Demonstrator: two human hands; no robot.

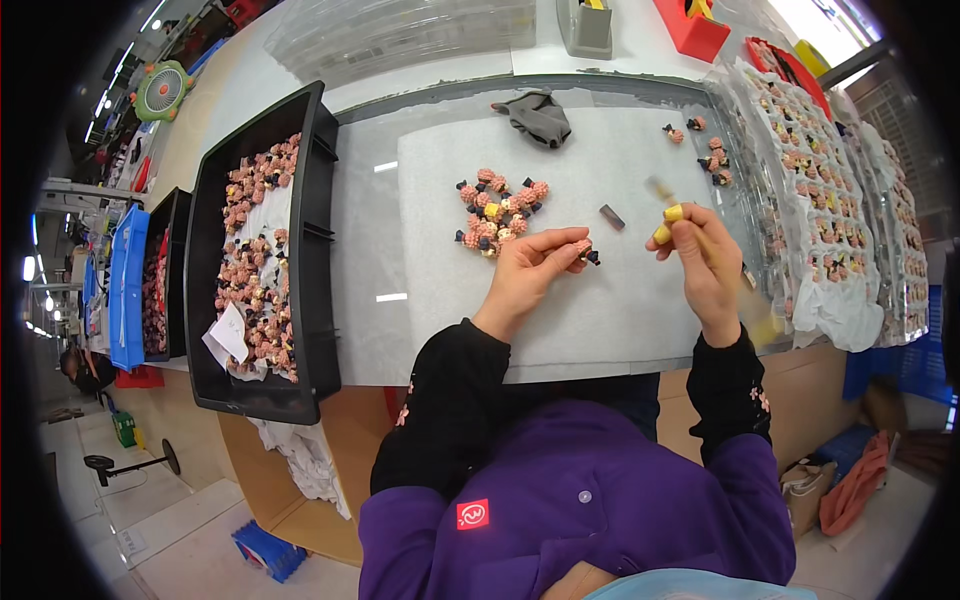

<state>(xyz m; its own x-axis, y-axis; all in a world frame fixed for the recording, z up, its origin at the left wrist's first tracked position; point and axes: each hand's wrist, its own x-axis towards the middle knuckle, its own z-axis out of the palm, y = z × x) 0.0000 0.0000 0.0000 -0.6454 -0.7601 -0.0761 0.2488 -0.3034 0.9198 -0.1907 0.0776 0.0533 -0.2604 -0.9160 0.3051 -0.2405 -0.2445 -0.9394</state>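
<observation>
The left hand (530,268) pinches one pink, dark-ended figure (584,246) between thumb and fingers; the right hand (712,270), yellow caps (674,213) on two fingertips, is closed narrowly around a blurred tool (660,188) — perhaps a brush. Just beyond the left hand lies a loose pile (515,203) of similar figures, and past the right hand sits a small cluster (718,162) set apart. From this layout the work looks partway through: one figure in hand, the pile seemingly waiting, the cluster perhaps dealt with, though which group is finished I cannot tell. Many more fill the black bin (317,150) well left of the left hand, and the trays (855,318) right of the right hand hold rows of them. Both hands are over a white sheet (430,330) on a grey table (365,250); between them, slightly ahead, lies a small dark block (612,217), and farther forward a crumpled grey cloth (540,120). Beyond the hands at the far edge stand a grey dispenser (588,32) and clear boxes (400,40) — and off to the far left, a green fan (162,90) and a blue crate (127,300).
</observation>
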